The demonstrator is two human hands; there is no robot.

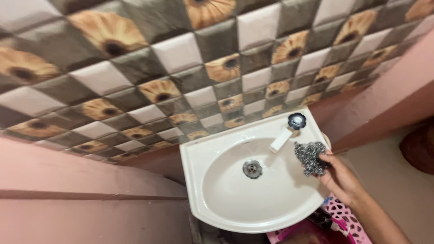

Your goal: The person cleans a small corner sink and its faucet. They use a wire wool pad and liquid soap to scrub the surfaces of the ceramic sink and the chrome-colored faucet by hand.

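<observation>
My right hand (340,177) holds a grey steel-wool scrubber (310,157) over the right rim of a white wall-mounted washbasin (226,212). The scrubber hangs just right of the white tap spout (280,140), whose dark round knob (297,120) sits at the basin's back right. A metal drain (252,168) lies in the middle of the bowl. My left hand is out of sight.
The wall behind carries checked tiles (181,68) in grey, white and a flower print, above a pink painted band (68,180). A pink plastic basket (346,221) stands below the basin at right. A dark brown object (418,147) rests at the far right.
</observation>
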